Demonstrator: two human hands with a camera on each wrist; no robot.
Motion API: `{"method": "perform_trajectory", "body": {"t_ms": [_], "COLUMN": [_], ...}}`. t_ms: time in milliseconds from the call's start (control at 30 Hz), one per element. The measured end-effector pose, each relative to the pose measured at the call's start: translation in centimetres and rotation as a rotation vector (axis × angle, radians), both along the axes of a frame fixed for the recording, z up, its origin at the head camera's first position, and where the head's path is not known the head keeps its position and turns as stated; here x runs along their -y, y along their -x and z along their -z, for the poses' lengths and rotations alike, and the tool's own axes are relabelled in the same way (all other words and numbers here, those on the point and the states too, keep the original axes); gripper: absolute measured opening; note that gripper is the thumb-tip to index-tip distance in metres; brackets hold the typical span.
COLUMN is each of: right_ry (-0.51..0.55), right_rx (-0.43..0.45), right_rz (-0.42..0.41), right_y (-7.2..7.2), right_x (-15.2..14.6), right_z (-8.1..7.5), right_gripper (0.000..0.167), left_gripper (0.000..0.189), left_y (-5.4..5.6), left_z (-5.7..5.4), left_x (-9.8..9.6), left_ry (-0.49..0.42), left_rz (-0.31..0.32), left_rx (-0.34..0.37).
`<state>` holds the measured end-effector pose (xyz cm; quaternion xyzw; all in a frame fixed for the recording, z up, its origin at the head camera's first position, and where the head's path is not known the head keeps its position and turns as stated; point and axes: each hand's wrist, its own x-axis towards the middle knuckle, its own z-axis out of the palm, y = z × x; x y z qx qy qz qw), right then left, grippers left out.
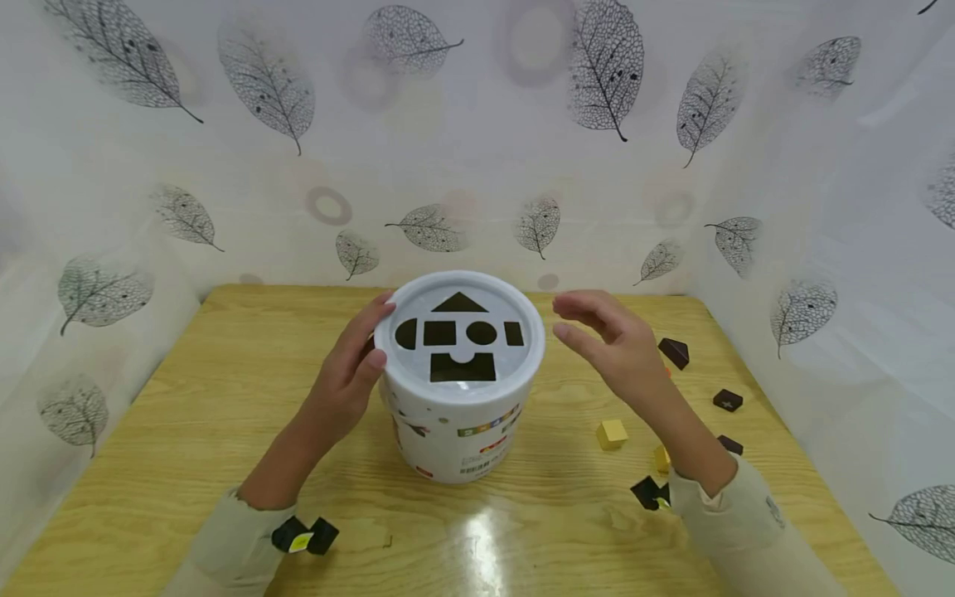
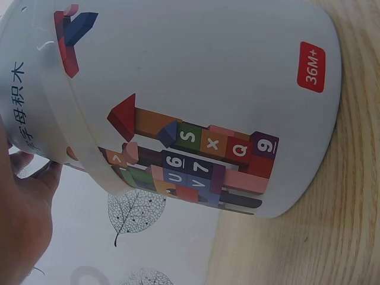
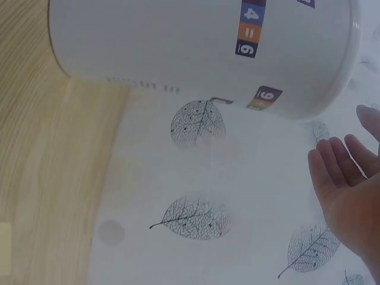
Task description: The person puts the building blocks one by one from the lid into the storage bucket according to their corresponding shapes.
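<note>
A white bucket (image 1: 455, 435) printed with coloured toy blocks stands upright on the wooden table. Its white lid (image 1: 406, 369) has several cut-out shapes, among them a triangle, a circle and a half circle. My left hand (image 1: 339, 381) holds the lid's left edge, thumb at the front and fingers curved over the rim farther back. In the left wrist view, part of that hand (image 2: 27, 208) shows against the bucket's upper side. To the right of the lid, apart from it, my right hand (image 1: 615, 340) hovers with its fingers extended and nothing in them.
On the table's right lie a yellow block (image 1: 612, 434), a second yellow block (image 1: 661, 459) partly behind the right forearm, and several dark blocks, one of them (image 1: 727, 400) near the right edge. A leaf-patterned white curtain (image 1: 477, 166) encloses the back and sides.
</note>
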<state>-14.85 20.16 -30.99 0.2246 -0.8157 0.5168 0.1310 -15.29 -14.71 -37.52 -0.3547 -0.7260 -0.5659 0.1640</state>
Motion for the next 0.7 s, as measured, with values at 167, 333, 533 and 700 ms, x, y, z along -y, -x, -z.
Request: {"method": "perform_trajectory", "body": {"t_ms": [167, 333, 533, 700], "right_ry": [-0.073, -0.113, -0.162, -0.157], "right_rx": [0.075, 0.181, 0.188, 0.19], "right_rz": [0.104, 0.168, 0.223, 0.255], "right_y": [-0.4, -0.7, -0.4, 0.3], "right_x": [-2.4, -4.9, -8.0, -10.5], "right_z": [0.3, 1.0, 2.5, 4.0], "right_gripper": [0.037, 0.041, 0.042, 0.046], "left_gripper": [0.05, 0.05, 0.05, 0.05], "left_y": [-0.1, -0.1, 0.1, 0.1], "left_z": [-0.1, -0.1, 0.0, 0.0], "left_x": [0.0, -0.1, -0.1, 0.0], "left_ry": [0.001, 0.008, 0.008, 0.006], "left_rz": [0.001, -0.003, 0.0, -0.003], "left_rx": [0.011, 0.015, 0.014, 0.017]}}
